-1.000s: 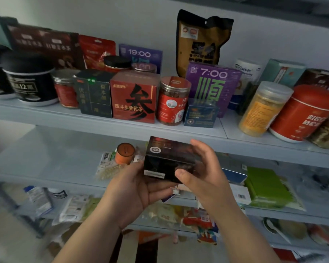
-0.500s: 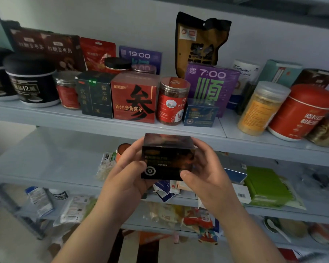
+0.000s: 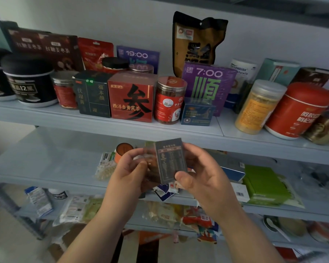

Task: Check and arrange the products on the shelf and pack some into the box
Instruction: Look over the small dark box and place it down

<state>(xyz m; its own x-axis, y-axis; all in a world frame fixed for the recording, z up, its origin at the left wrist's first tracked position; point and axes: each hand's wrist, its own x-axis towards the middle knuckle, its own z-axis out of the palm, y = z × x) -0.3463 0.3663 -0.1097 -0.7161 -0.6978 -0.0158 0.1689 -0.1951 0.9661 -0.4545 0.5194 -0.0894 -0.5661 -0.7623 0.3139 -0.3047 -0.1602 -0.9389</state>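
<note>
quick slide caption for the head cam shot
Left hand and right hand hold a small dark box, printed panel facing the camera, before a stocked shelf.

Grey top shelf, crowded, left to right: black tubs, a dark green box touching a red box, a clear jar with a red label, a small blue box in front of a purple box marked 7:00, a jar of yellow contents, a red canister. Behind, against the wall, a tall brown pouch. On the middle shelf, an orange-lidded pot near the centre, a flat green packet at right. On the lowest shelf, a blue-and-white packet beside loose bags.
</note>
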